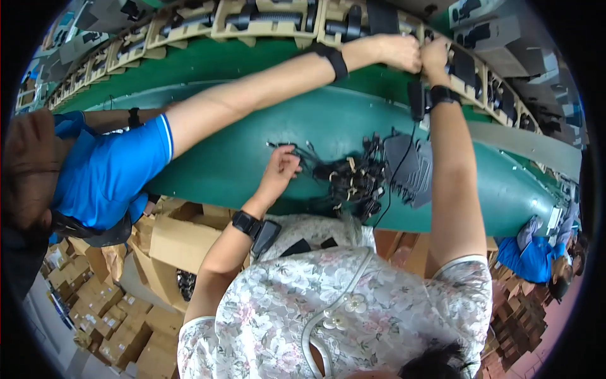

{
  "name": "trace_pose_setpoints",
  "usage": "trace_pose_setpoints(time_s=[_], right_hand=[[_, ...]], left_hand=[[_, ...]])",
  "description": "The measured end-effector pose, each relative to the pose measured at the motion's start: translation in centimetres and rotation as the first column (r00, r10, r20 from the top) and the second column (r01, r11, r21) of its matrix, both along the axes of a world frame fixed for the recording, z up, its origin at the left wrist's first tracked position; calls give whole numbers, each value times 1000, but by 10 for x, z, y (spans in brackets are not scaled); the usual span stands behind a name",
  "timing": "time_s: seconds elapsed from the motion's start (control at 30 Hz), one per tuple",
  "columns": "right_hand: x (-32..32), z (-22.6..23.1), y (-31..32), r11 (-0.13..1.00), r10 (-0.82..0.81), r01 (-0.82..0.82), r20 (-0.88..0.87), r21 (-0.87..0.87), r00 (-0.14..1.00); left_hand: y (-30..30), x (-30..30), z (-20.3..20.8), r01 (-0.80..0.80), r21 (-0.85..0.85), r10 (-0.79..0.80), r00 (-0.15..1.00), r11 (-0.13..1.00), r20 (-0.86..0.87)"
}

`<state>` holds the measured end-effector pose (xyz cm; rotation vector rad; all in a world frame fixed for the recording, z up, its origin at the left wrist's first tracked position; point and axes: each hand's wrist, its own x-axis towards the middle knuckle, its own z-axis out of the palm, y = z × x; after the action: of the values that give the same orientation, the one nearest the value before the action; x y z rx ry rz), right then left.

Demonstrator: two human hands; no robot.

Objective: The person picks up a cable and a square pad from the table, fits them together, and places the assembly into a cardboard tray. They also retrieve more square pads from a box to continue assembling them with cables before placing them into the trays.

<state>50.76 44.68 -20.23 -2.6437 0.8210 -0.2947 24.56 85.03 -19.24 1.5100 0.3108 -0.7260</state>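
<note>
Right hand (435,57) curled at the row of tan trays (322,22), grip hidden; left hand (280,169) half-curled at the black cables (355,180) heaped on the green table (240,139), can't tell if pinching; probably tray-loading, next needs one cable untangled.

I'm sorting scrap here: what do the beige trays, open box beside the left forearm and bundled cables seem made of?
Trays: matt, likely moulded pulp, perhaps plastic, given the formed pockets.
Open box: dull brown cardboard, by its folded flaps.
Cables: likely smooth black plastic coating, given their bends.
</note>
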Motion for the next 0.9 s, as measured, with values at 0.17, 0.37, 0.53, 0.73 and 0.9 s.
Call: trace_pose_setpoints(time_s=[0.17, 0.37, 0.53, 0.73, 0.9], right_hand=[[-19, -3, -10, 867, 253, -245, -40, -434, 967], [-27, 86, 38, 802, 194, -357, -356, -480, 914], [-2, 21, -44, 868, 245, -395, -434, -300, 867], [-133, 87, 19, 848, 479, -415, 139, -329, 867], [-256, 72, 57, 794, 541, -558, -138, -242, 830]], left_hand=[[-4, 2, 3, -52, 88, 45, 996, 995, 79], [-23, -7, 5, 110, 263, -182, 946, 959, 268], [-77, 7, 12, 198, 506, -492, 672, 839, 553], [-116, 6, 10, 241, 707, -700, 534, 664, 475], [-108, 12, 6, 320, 748, -768, 519, 582, 376]])
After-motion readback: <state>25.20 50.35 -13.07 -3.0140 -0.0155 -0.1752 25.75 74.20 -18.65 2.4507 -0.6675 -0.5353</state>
